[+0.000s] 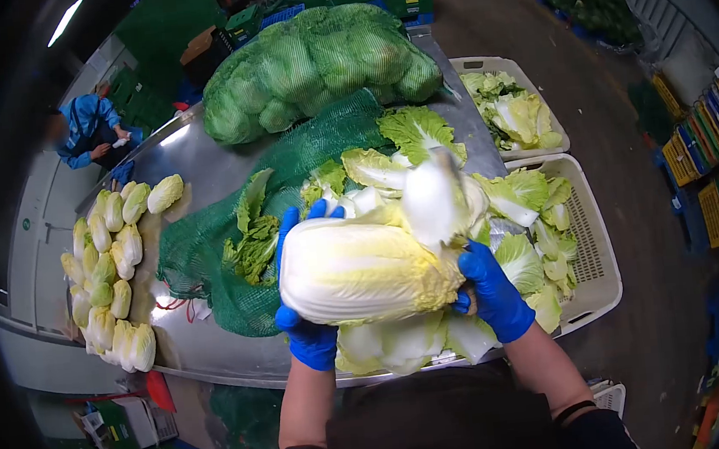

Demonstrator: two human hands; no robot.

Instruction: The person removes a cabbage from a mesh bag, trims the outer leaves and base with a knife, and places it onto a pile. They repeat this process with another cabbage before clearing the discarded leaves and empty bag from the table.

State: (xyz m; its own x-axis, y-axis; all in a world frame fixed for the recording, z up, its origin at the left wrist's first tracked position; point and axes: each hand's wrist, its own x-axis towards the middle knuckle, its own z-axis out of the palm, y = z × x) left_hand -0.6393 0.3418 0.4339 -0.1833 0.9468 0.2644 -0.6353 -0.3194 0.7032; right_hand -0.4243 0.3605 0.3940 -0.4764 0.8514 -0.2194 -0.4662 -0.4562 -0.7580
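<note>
A large napa cabbage point(350, 268), pale white and yellow, lies sideways between my hands above the steel table. My left hand point(311, 336), in a blue glove, cups its thick white end, fingers behind and thumb in front. At the frilly yellow end, the fingers of my right hand point(496, 294), also gloved in blue, are curled in against the leaves. A blurred white leaf point(430, 201) stands up just behind the cabbage. Loose outer leaves point(396, 345) are strewn beneath and around it.
Green mesh netting point(220, 292) spreads over the steel table point(187, 158). Trimmed cabbages point(100, 290) sit at the left end, and a full net sack point(312, 75) at the back. Two leaf-filled crates point(607, 263) point(560, 117) stand right. A person in blue point(91, 132) is far left.
</note>
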